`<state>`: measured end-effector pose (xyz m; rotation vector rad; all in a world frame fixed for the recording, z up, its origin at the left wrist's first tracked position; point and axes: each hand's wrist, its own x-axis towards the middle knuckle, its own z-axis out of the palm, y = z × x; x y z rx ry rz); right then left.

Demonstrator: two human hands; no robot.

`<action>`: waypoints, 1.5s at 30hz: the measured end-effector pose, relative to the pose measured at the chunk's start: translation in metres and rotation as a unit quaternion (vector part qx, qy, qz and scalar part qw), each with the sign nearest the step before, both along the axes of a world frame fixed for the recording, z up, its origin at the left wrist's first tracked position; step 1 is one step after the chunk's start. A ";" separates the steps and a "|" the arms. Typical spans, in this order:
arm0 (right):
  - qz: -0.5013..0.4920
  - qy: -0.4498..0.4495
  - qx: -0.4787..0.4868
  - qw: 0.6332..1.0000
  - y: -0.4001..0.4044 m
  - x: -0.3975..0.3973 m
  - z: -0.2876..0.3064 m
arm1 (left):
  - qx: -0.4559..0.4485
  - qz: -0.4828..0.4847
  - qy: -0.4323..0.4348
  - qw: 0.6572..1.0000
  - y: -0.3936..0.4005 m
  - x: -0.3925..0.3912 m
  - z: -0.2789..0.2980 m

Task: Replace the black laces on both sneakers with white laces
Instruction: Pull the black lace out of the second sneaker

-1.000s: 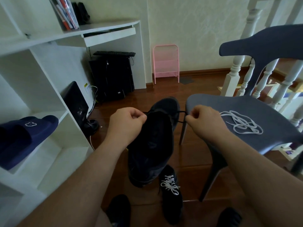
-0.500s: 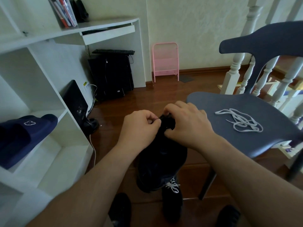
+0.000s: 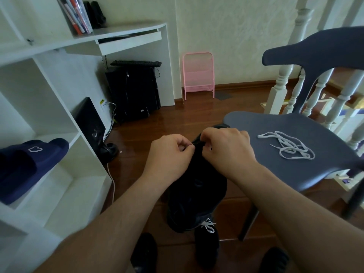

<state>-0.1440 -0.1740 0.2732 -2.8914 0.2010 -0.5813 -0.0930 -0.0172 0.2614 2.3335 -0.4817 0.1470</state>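
Note:
A black sneaker [image 3: 197, 190] is held up in front of me, toe pointing away. My left hand [image 3: 169, 154] and my right hand [image 3: 226, 148] pinch its black lace [image 3: 197, 143] near the toe end, fingertips almost touching. Below it, on the floor, stands a second black sneaker [image 3: 206, 245] fitted with a white lace [image 3: 208, 226]. A loose white lace [image 3: 285, 144] lies tangled on the seat of the grey-blue chair [image 3: 315, 170] to the right.
White shelving [image 3: 49, 174] on the left holds a navy slipper [image 3: 25, 164]. A desk with black computer gear [image 3: 136, 91] and a pink rack [image 3: 198, 75] stand at the back. White stair balusters [image 3: 281, 81] rise behind the chair. My feet [image 3: 145, 253] show at the bottom.
A second ago my hands were apart, stretching the black lace sideways. They have come together over the toe end of the held sneaker and now pinch the lace there.

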 end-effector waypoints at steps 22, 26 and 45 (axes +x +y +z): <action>0.000 0.056 0.000 0.998 0.000 0.002 -0.006 | 0.013 0.005 0.010 1.000 0.001 0.001 -0.002; -0.058 0.039 0.066 0.995 -0.018 0.002 0.002 | 0.001 0.022 0.020 1.000 0.007 0.007 0.004; 0.016 0.046 0.032 0.998 -0.004 0.009 -0.013 | 0.024 0.002 0.007 1.000 -0.001 0.005 -0.007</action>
